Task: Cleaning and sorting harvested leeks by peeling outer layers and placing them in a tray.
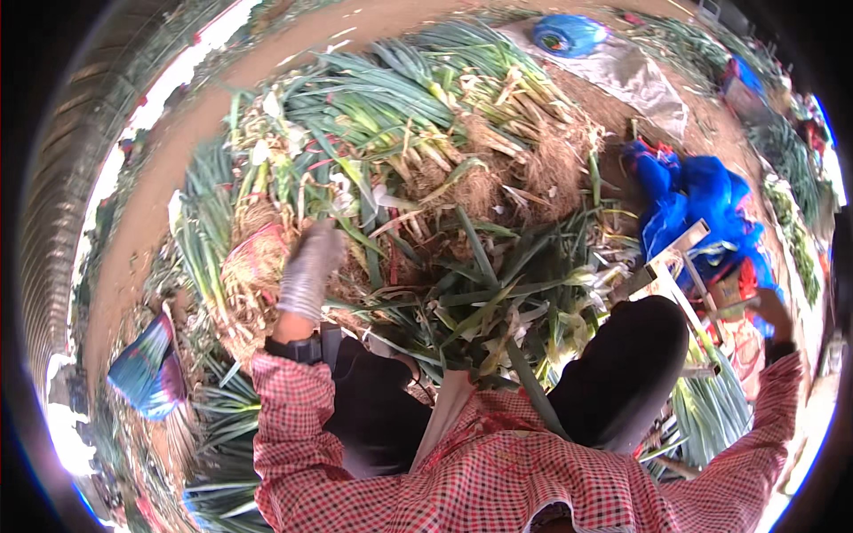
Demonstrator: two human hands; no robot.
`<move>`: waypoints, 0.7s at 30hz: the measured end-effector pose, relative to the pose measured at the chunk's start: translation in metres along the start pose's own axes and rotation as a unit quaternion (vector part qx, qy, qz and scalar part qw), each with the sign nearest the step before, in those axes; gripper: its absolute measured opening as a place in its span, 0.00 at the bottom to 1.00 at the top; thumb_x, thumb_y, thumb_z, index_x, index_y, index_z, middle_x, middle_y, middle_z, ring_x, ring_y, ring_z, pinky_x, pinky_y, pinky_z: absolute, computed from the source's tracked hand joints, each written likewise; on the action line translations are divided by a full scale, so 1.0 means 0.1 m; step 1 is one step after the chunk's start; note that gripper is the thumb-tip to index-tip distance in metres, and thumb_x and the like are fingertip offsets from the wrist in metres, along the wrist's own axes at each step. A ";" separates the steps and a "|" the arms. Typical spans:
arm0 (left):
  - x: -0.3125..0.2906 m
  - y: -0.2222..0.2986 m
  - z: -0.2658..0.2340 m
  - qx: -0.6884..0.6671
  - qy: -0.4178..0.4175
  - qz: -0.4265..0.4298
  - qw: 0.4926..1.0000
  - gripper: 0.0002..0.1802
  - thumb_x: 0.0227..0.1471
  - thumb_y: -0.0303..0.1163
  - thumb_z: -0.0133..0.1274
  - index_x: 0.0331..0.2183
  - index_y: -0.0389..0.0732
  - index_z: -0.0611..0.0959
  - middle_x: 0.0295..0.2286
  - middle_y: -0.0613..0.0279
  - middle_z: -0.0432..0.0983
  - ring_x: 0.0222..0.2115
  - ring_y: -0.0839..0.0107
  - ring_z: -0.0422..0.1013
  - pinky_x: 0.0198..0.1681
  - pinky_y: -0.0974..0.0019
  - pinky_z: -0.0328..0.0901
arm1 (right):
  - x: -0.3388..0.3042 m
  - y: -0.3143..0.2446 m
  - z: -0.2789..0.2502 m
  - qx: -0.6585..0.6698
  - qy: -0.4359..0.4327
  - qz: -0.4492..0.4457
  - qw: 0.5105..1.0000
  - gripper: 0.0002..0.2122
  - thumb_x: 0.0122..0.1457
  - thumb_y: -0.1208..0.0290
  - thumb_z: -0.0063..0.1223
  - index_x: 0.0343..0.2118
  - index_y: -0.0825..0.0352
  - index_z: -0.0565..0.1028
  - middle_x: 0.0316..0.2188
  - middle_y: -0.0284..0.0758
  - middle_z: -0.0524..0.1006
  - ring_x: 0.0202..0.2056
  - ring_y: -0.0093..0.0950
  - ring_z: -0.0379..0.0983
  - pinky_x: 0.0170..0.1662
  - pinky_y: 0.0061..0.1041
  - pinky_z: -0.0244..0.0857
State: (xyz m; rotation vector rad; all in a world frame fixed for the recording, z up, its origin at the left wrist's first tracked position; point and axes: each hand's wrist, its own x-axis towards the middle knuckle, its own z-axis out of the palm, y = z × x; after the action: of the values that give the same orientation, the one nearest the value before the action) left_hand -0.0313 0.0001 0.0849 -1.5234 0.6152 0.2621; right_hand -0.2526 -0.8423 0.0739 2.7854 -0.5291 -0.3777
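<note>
My left hand (313,265), in a pale grey glove, reaches over the near-left side of a heap of leeks (373,93). Motion smears its fingers, so whether it holds anything is unclear. Beside it lie leek roots (253,266) with a reddish band about them. Far to the right, my right hand (771,313) is closed at the end of a pale bar-like piece, whose kind I cannot make out. That hand is next to a metal frame (680,249), with a bundle of leeks (711,404) below it.
Loose green leaves (498,293) cover the ground between my knees. Blue netting (693,200) is piled at the right, behind the metal frame. A blue round bundle (569,35) rests on a pale sheet (635,84) at the back. A blue-purple bag (151,369) lies left.
</note>
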 end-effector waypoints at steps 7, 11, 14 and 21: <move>0.00 0.28 -0.33 0.934 -0.120 0.097 0.323 0.09 0.52 0.37 0.49 0.34 0.45 0.76 0.25 0.68 0.74 0.25 0.73 0.72 0.27 0.70 0.70 | -0.02 -3.02 -1.99 0.355 0.173 -0.333 0.857 0.21 0.48 0.78 0.53 0.48 0.65 0.68 0.34 0.35 0.72 0.34 0.26 0.70 0.37 0.25 0.66; 0.12 0.53 -0.65 0.966 -0.021 0.039 0.255 0.11 0.53 0.36 0.47 0.35 0.39 0.74 0.25 0.63 0.74 0.27 0.70 0.72 0.31 0.67 0.71 | -0.57 -4.03 -1.28 0.393 -0.120 -0.436 0.801 0.14 0.51 0.73 0.50 0.42 0.68 0.70 0.36 0.38 0.71 0.34 0.30 0.70 0.36 0.28 0.67; 0.11 0.72 -0.79 0.963 0.018 -0.028 0.267 0.12 0.54 0.34 0.46 0.38 0.37 0.74 0.28 0.61 0.74 0.30 0.69 0.72 0.35 0.66 0.70 | -1.20 -4.23 -0.97 0.284 -0.168 -0.649 0.686 0.11 0.53 0.69 0.47 0.37 0.69 0.72 0.39 0.39 0.71 0.37 0.32 0.71 0.37 0.29 0.68; -0.16 0.51 -0.85 0.966 0.006 -0.102 0.238 0.14 0.53 0.33 0.46 0.40 0.36 0.73 0.30 0.60 0.71 0.34 0.65 0.69 0.42 0.64 0.65 | -1.86 -3.16 -1.11 0.425 -0.088 -0.234 0.870 0.11 0.49 0.75 0.50 0.37 0.69 0.71 0.33 0.40 0.73 0.33 0.33 0.72 0.35 0.25 0.68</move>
State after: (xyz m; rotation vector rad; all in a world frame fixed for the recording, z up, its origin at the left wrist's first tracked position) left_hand -0.0892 -0.0762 0.0555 0.9791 0.2391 -0.6569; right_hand -0.2861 -0.4627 0.1140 3.7726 -0.0079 -0.6241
